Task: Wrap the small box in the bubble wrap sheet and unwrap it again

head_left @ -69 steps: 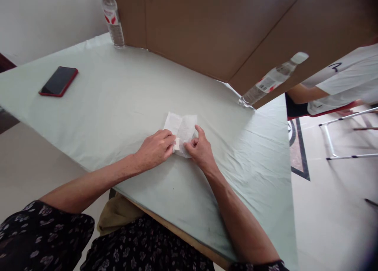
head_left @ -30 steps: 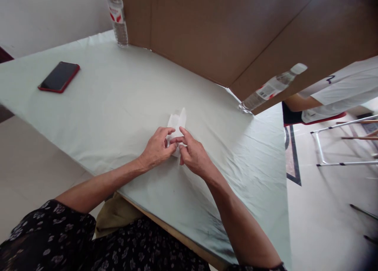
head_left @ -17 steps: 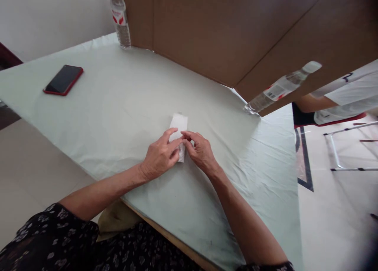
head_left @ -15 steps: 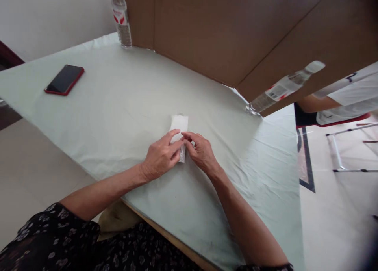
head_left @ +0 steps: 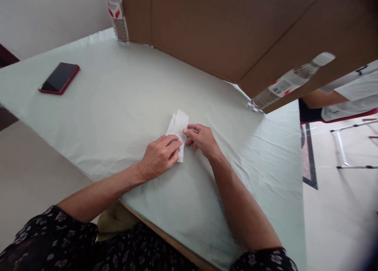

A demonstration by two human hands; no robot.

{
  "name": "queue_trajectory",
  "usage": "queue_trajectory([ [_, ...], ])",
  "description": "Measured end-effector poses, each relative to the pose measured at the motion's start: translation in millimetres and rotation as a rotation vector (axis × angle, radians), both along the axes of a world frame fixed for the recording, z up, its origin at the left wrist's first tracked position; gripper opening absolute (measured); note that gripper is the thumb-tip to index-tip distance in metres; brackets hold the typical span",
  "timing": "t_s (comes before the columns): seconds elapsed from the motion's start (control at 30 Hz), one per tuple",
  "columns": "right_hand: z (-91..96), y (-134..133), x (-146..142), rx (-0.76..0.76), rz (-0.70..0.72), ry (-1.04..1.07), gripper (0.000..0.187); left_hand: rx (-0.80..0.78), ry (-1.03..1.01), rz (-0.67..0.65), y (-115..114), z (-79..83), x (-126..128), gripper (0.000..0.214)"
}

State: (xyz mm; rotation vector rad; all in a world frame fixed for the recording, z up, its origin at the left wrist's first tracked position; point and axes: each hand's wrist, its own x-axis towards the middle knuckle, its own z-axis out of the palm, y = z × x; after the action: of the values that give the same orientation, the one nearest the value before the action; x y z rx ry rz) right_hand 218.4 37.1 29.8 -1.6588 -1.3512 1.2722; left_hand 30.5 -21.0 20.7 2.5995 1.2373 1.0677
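Note:
A small white folded tissue (head_left: 178, 123) lies on the pale green tablecloth in front of me, its far end showing two slightly offset layers. My left hand (head_left: 161, 154) has its fingers bent over the near left part of the tissue and holds it against the table. At the tissue's right edge, my right hand (head_left: 202, 139) pinches with thumb and forefinger, the other fingers curled below. The part under my left fingers is hidden.
A phone with a red case (head_left: 59, 78) lies at the left. One water bottle (head_left: 118, 19) stands by a large cardboard panel (head_left: 191, 30); another bottle (head_left: 288, 84) is near the panel's right end. Beyond sits a person in a white sleeve (head_left: 363, 91).
My right hand has moved apart from my left to the tissue's right edge. The tissue's far end has shifted and its layers now look spread. The view has shifted slightly.

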Motion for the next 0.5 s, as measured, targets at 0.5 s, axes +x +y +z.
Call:
queue_trajectory([
  [0.5,-3.4,22,-15,0.099,0.179,0.118,0.024,-0.218,-0.148,-0.062,5,-0.1,-4,0.027],
])
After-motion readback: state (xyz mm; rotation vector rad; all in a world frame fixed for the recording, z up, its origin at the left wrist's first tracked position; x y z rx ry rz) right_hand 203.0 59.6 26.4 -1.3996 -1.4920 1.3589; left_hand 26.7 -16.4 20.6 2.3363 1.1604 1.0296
